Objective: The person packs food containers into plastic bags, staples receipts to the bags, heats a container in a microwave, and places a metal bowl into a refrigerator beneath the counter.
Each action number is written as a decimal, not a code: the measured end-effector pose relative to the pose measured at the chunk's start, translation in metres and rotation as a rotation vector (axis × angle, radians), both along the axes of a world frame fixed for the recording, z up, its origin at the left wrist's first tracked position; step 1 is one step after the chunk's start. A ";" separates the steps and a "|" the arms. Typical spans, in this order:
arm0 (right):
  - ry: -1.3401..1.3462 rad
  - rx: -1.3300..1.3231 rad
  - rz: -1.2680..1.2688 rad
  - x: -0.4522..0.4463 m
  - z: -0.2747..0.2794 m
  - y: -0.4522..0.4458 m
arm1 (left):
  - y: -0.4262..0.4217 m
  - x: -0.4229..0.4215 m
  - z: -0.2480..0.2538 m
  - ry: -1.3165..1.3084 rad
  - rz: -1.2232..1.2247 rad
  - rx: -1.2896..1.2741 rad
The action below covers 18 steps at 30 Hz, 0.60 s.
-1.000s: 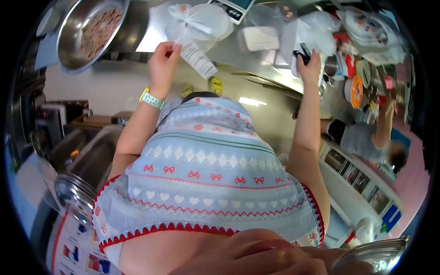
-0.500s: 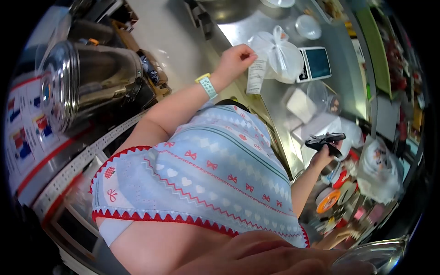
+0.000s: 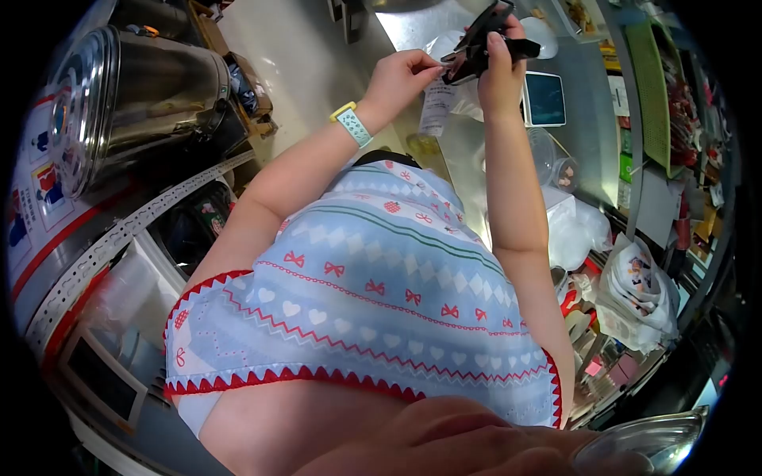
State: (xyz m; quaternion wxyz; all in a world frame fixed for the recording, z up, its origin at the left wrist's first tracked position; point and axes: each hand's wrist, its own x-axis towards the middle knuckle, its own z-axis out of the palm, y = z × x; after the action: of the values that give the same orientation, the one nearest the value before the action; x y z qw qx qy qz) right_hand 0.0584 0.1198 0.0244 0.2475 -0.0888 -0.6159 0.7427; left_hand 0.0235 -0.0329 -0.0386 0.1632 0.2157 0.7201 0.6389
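Observation:
My left hand [image 3: 399, 84], with a watch on its wrist, pinches the top of a printed paper receipt [image 3: 436, 111] that hangs down over the edge of the metal counter. My right hand [image 3: 503, 75] is wrapped round a black stapler [image 3: 479, 49]. The stapler's jaws sit right at my left fingertips, by the receipt's upper end. Whether they touch the paper I cannot tell. Behind the hands is a white plastic bag [image 3: 467, 101], mostly covered by the stapler and right hand. Beside it stands a scale [image 3: 544, 100] with a dark top.
A clear round container [image 3: 541, 155] lies on the counter near me. Further right are white plastic bags [image 3: 583, 230] and a bag with printed pictures [image 3: 639, 289]. A green basket [image 3: 651, 95] stands at the far right. On the left is a large steel drum [image 3: 151, 103].
My right hand has carried the stapler from the right side of the counter up to my left hand. The left hand keeps its pinch on the receipt and has shifted slightly upward in view.

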 end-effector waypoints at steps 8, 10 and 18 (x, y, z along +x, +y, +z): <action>-0.130 0.080 0.019 -0.017 -0.016 0.002 | 0.000 0.000 -0.002 0.048 0.032 -0.003; -0.243 0.100 0.017 -0.015 -0.010 -0.004 | 0.002 0.001 -0.008 0.009 0.065 0.096; -0.223 0.209 -0.129 -0.024 -0.025 0.001 | -0.001 -0.001 0.000 -0.001 -0.035 0.004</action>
State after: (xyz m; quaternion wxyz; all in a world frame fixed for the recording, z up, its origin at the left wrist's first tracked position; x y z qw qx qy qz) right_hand 0.0339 0.1213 -0.0002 0.2328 -0.1839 -0.7063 0.6427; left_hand 0.0228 -0.0344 -0.0387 0.1744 0.2281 0.7149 0.6376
